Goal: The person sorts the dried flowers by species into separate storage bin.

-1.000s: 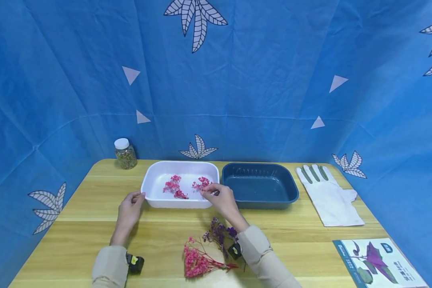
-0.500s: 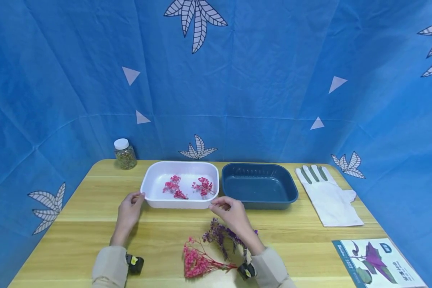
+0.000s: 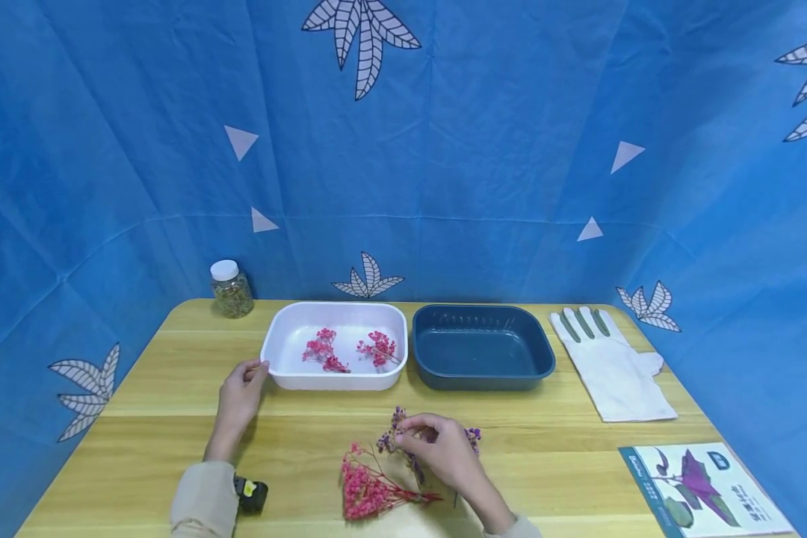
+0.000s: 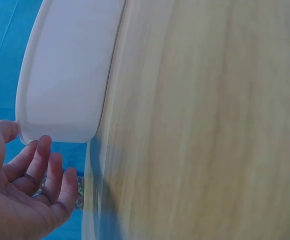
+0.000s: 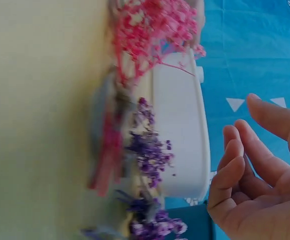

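My left hand (image 3: pixel 240 392) is at the near left corner of a white plastic tray (image 3: pixel 336 382). In the left wrist view, the thumb and fingertips straddle the tray's rim. Two small sprigs of pink dried flowers lie inside it, a left sprig (image 3: pixel 323 347) and a right sprig (image 3: pixel 379 348). My right hand (image 3: pixel 444 448) hovers over the purple dried flowers (image 3: pixel 386 441), partly covering them. In the right wrist view its thumb stands apart from the loosely bent fingers, with nothing between them. A bunch of pink dried flowers (image 3: pixel 366 489) lies just left of this hand.
A dark blue tray (image 3: pixel 484 382) stands right of the white one. Further right lie a white glove (image 3: pixel 622 377) with green-tipped fingers and a printed packet (image 3: pixel 709 489). A white-lidded jar (image 3: pixel 232 293) stands at the back left of the wooden table (image 3: pixel 141 448); blue cloth hangs behind.
My right hand has left the right pink sprig in the white tray and moved back over the purple flowers on the table. My left hand keeps its place at the tray corner.
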`<move>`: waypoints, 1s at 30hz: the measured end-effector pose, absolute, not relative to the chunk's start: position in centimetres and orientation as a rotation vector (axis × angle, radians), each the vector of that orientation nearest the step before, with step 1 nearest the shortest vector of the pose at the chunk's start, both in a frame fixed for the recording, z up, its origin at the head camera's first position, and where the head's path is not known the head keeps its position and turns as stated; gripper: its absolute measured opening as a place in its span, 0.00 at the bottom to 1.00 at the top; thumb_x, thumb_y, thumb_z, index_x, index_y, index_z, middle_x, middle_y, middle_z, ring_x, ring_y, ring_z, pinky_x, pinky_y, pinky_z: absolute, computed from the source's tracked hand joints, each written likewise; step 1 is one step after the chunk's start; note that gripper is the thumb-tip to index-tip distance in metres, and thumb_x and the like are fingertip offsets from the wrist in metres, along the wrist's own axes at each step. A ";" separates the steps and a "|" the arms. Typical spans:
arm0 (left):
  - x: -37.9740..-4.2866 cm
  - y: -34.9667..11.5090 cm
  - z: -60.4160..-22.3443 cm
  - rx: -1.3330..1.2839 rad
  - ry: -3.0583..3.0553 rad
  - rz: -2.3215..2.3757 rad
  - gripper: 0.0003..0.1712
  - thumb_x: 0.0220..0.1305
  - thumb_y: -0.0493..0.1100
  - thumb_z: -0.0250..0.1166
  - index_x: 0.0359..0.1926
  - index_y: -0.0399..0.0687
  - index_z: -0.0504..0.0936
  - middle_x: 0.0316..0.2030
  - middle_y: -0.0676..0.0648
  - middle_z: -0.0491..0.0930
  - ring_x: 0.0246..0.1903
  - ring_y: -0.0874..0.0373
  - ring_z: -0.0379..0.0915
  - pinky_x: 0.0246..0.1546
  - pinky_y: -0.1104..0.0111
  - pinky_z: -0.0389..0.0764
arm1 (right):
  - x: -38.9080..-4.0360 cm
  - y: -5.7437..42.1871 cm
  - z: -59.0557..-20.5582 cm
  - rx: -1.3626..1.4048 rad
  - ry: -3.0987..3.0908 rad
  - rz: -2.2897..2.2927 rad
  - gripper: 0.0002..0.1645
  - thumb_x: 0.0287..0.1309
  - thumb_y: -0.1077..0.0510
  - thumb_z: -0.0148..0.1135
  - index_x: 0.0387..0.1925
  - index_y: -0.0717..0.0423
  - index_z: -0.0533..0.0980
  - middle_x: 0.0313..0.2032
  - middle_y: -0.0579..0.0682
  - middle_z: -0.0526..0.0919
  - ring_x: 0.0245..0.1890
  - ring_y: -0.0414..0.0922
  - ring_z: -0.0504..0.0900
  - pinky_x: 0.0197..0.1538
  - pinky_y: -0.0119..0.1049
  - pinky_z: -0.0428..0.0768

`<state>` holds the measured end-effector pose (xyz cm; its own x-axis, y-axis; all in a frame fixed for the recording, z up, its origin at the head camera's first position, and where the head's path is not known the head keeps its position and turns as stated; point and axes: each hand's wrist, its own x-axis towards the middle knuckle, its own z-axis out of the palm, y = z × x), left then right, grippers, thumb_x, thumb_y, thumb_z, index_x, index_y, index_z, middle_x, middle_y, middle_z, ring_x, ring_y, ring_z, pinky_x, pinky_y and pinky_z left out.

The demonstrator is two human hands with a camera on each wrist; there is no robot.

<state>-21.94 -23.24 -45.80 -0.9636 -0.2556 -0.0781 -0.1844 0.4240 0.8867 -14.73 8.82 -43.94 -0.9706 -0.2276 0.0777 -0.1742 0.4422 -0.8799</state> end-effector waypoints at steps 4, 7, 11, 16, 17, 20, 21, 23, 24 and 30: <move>-22.0 -23.2 -45.8 0.401 -2.585 -1.613 0.34 0.73 0.56 0.45 0.65 0.31 0.61 0.57 0.30 0.68 0.55 0.40 0.65 0.57 0.51 0.68 | -13.8 9.2 -44.6 -0.379 2.561 -1.607 0.15 0.50 0.56 0.70 0.39 0.60 0.82 0.30 0.48 0.84 0.25 0.33 0.74 0.27 0.26 0.75; -22.1 -23.2 -45.8 0.409 -2.587 -1.612 0.34 0.73 0.56 0.45 0.65 0.31 0.61 0.57 0.31 0.68 0.55 0.40 0.66 0.57 0.51 0.68 | -13.2 9.4 -44.9 -0.366 2.502 -1.624 0.17 0.50 0.56 0.70 0.39 0.62 0.81 0.30 0.48 0.83 0.24 0.34 0.75 0.26 0.26 0.75; -22.0 -23.2 -45.8 0.418 -2.594 -1.607 0.35 0.73 0.57 0.44 0.65 0.31 0.61 0.57 0.30 0.68 0.56 0.40 0.65 0.57 0.50 0.68 | -12.7 9.5 -45.3 -0.363 2.502 -1.608 0.17 0.49 0.56 0.70 0.39 0.62 0.81 0.30 0.48 0.83 0.23 0.33 0.74 0.24 0.26 0.74; -22.0 -23.2 -45.8 0.421 -2.594 -1.595 0.34 0.73 0.56 0.45 0.65 0.31 0.61 0.57 0.30 0.68 0.55 0.40 0.66 0.57 0.50 0.68 | -12.0 9.5 -45.7 -0.364 2.493 -1.601 0.16 0.50 0.56 0.70 0.38 0.63 0.81 0.32 0.49 0.82 0.24 0.32 0.72 0.24 0.26 0.73; -22.0 -23.2 -45.8 0.421 -2.593 -1.594 0.34 0.73 0.56 0.45 0.65 0.30 0.62 0.56 0.30 0.69 0.55 0.40 0.66 0.57 0.51 0.69 | -12.0 9.5 -45.8 -0.367 2.489 -1.603 0.16 0.50 0.56 0.70 0.38 0.63 0.81 0.33 0.49 0.83 0.24 0.32 0.72 0.24 0.25 0.73; -22.0 -23.2 -45.9 0.422 -2.590 -1.588 0.34 0.73 0.55 0.45 0.65 0.31 0.62 0.56 0.30 0.69 0.54 0.41 0.66 0.56 0.51 0.69 | -11.8 9.5 -45.9 -0.369 2.478 -1.600 0.17 0.50 0.56 0.69 0.39 0.64 0.81 0.33 0.49 0.82 0.24 0.32 0.72 0.26 0.25 0.74; -22.0 -23.2 -45.9 0.420 -2.588 -1.588 0.33 0.73 0.55 0.45 0.65 0.31 0.62 0.56 0.30 0.69 0.54 0.41 0.66 0.56 0.51 0.69 | -11.7 9.5 -46.0 -0.370 2.476 -1.595 0.17 0.50 0.56 0.69 0.39 0.63 0.81 0.32 0.49 0.82 0.24 0.32 0.72 0.26 0.25 0.74; -22.0 -23.2 -46.0 0.413 -2.586 -1.590 0.34 0.73 0.55 0.44 0.65 0.31 0.62 0.56 0.30 0.69 0.54 0.40 0.66 0.56 0.51 0.69 | -11.6 9.6 -46.1 -0.380 2.482 -1.582 0.17 0.49 0.57 0.70 0.40 0.63 0.81 0.32 0.48 0.81 0.24 0.32 0.72 0.28 0.25 0.75; -22.0 -23.2 -46.0 0.412 -2.586 -1.590 0.34 0.73 0.55 0.44 0.65 0.31 0.62 0.56 0.30 0.69 0.54 0.40 0.66 0.56 0.51 0.69 | -11.5 9.6 -46.2 -0.386 2.481 -1.578 0.17 0.49 0.57 0.70 0.40 0.63 0.81 0.30 0.47 0.81 0.24 0.32 0.72 0.29 0.26 0.75; -22.0 -23.2 -45.9 0.411 -2.583 -1.598 0.34 0.73 0.56 0.45 0.64 0.31 0.62 0.56 0.30 0.69 0.54 0.41 0.66 0.55 0.52 0.70 | -11.4 9.6 -46.7 -0.448 2.514 -1.515 0.16 0.46 0.58 0.72 0.37 0.63 0.82 0.30 0.45 0.78 0.25 0.30 0.70 0.29 0.25 0.73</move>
